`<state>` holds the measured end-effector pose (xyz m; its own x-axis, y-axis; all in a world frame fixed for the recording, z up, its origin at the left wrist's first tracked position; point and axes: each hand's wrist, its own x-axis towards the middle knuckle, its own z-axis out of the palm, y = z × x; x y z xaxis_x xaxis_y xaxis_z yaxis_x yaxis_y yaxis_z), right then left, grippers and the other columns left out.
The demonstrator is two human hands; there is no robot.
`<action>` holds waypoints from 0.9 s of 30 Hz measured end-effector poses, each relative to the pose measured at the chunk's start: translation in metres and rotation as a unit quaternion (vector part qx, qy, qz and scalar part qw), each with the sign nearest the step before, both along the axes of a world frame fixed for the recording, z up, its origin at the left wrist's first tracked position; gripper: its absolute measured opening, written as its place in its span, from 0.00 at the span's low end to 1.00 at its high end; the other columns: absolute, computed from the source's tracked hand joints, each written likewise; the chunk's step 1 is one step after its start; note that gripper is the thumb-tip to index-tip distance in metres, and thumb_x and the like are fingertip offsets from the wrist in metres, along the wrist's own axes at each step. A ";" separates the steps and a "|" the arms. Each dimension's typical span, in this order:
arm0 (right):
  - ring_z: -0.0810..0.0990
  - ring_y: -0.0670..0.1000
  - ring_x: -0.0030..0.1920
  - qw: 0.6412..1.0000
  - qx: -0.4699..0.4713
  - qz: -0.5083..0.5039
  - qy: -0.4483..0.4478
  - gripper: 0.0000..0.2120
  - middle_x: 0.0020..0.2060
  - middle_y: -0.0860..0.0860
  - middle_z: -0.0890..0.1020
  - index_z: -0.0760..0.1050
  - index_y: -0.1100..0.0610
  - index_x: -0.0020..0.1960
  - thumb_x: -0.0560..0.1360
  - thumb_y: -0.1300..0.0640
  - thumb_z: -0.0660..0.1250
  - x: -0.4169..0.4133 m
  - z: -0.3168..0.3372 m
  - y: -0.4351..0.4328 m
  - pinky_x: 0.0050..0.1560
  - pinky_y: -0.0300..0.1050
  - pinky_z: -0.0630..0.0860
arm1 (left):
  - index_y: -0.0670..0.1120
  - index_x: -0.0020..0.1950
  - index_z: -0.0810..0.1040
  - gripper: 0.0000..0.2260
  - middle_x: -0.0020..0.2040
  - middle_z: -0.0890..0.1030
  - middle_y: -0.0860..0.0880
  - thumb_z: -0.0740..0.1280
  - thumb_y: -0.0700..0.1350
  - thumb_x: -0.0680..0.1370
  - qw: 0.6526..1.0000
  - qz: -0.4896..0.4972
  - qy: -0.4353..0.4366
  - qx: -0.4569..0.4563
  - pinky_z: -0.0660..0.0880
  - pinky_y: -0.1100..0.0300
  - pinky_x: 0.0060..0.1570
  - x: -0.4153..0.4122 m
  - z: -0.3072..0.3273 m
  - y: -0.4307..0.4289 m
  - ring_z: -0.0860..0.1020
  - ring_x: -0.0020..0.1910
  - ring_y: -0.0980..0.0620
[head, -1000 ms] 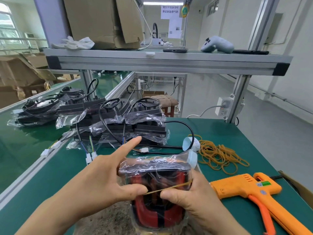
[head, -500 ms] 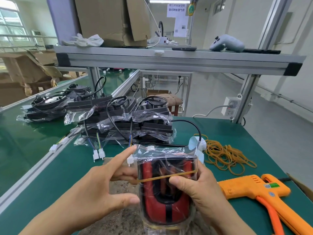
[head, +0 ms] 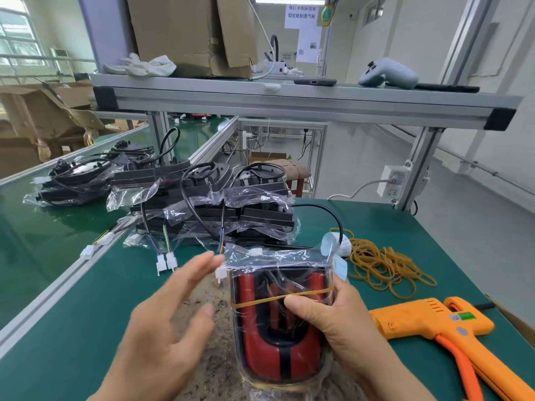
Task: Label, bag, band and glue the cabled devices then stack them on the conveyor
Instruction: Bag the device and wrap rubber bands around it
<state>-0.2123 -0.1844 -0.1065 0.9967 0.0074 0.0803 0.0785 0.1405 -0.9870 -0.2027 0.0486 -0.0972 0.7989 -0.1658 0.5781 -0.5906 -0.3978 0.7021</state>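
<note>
The right grip (head: 341, 322) is closed around the right side of the bagged device (head: 278, 357), its thumb curled across the front and pressing on the yellow rubber band (head: 260, 301) that runs round the bag's middle. The left grip (head: 165, 337) is slack, fingers spread and blurred, holding nothing. It sits just left of the device with its fingertips near the bag's crumpled upper corner, and whether they touch the plastic cannot be told. The device is red and black inside clear plastic. It stands on end, nearest the person and between the two grips, over a speckled brown patch (head: 214, 302) on the green tabletop (head: 405, 227). A black cable (head: 327, 209) arcs out of the bag's top toward a roll of white labels (head: 335, 241) just behind. A loose heap of rubber bands (head: 385, 264) lies to the right, and nearer the person lies an orange glue gun (head: 434, 322). Behind the held device, a stack of bagged black devices (head: 208, 204) sits at the tabletop's left edge with wires and white connectors trailing out. A second pile (head: 78, 180) lies further left on the green conveyor (head: 34, 241). An aluminium shelf (head: 289, 99) overhead carries a cardboard box (head: 191, 33), white gloves (head: 144, 65) and a grey controller (head: 388, 73).
</note>
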 end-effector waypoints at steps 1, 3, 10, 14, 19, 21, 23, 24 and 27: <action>0.87 0.55 0.47 1.000 -0.002 0.000 -0.003 0.23 0.46 0.54 0.87 0.83 0.45 0.49 0.54 0.50 0.82 -0.003 0.002 0.000 0.44 0.42 0.82 | 0.57 0.66 0.75 0.21 0.61 0.81 0.59 0.66 0.41 0.74 0.998 0.013 0.010 -0.052 0.72 0.66 0.63 -0.001 0.002 0.001 0.78 0.62 0.58; 0.87 0.53 0.46 0.999 -0.031 0.003 -0.024 0.25 0.45 0.53 0.87 0.82 0.42 0.50 0.54 0.50 0.80 -0.009 0.004 0.001 0.45 0.43 0.81 | 0.60 0.57 0.80 0.11 0.52 0.85 0.55 0.64 0.52 0.76 0.990 0.024 0.073 -0.116 0.80 0.54 0.52 0.000 0.008 0.004 0.84 0.50 0.55; 0.81 0.41 0.59 0.945 -0.236 0.043 -0.222 0.23 0.56 0.42 0.81 0.74 0.46 0.60 0.68 0.51 0.78 -0.026 0.027 0.012 0.58 0.41 0.79 | 0.46 0.59 0.81 0.40 0.51 0.83 0.34 0.62 0.77 0.64 0.848 -0.113 0.506 -0.114 0.75 0.38 0.59 0.015 0.011 0.005 0.83 0.49 0.34; 0.60 0.31 0.72 0.895 -0.376 0.026 -0.239 0.26 0.62 0.36 0.74 0.72 0.47 0.57 0.73 0.27 0.58 -0.013 0.023 0.022 0.78 0.47 0.51 | 0.39 0.67 0.76 0.56 0.60 0.80 0.34 0.80 0.69 0.46 0.846 -0.169 0.489 -0.131 0.77 0.51 0.56 0.013 0.010 -0.008 0.81 0.49 0.44; 0.48 0.36 0.78 0.823 -0.514 0.043 -0.238 0.30 0.75 0.36 0.58 0.65 0.43 0.73 0.74 0.38 0.67 -0.018 -0.004 0.000 0.79 0.48 0.44 | 0.44 0.64 0.78 0.23 0.52 0.85 0.41 0.73 0.43 0.69 0.819 -0.090 0.507 -0.251 0.79 0.51 0.55 0.030 -0.025 -0.018 0.83 0.53 0.41; 0.41 0.36 0.77 0.805 -0.556 0.054 -0.198 0.38 0.78 0.37 0.48 0.51 0.38 0.76 0.75 0.43 0.70 -0.025 -0.010 -0.012 0.78 0.46 0.45 | 0.45 0.64 0.76 0.19 0.50 0.86 0.42 0.69 0.40 0.73 0.830 -0.091 0.478 -0.274 0.82 0.58 0.40 0.027 -0.035 -0.020 0.85 0.46 0.48; 0.39 0.35 0.76 0.784 -0.594 0.048 -0.175 0.41 0.77 0.34 0.42 0.44 0.35 0.75 0.75 0.54 0.68 -0.027 -0.018 -0.023 0.77 0.40 0.44 | 0.46 0.64 0.75 0.17 0.43 0.86 0.44 0.67 0.36 0.76 0.848 -0.074 0.455 -0.263 0.78 0.66 0.29 0.028 -0.039 -0.026 0.85 0.37 0.52; 0.41 0.35 0.76 0.786 -0.594 0.038 -0.166 0.41 0.76 0.33 0.43 0.44 0.34 0.74 0.74 0.58 0.66 -0.030 -0.020 -0.029 0.76 0.36 0.44 | 0.47 0.65 0.74 0.17 0.39 0.86 0.45 0.67 0.36 0.77 0.852 -0.062 0.454 -0.253 0.77 0.66 0.29 0.027 -0.040 -0.028 0.85 0.34 0.51; 0.47 0.32 0.75 0.810 -0.572 -0.002 -0.132 0.37 0.74 0.31 0.51 0.53 0.37 0.73 0.73 0.62 0.66 -0.038 -0.019 -0.047 0.73 0.29 0.45 | 0.50 0.68 0.72 0.20 0.45 0.86 0.40 0.69 0.38 0.77 0.865 -0.039 0.451 -0.219 0.81 0.52 0.45 0.029 -0.048 -0.028 0.85 0.43 0.42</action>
<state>-0.2499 -0.2313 -0.1259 0.9460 0.2242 0.2342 0.3064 -0.8541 -0.4202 -0.1734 0.0208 -0.1456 0.9540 -0.1617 -0.2525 0.2617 0.0382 0.9644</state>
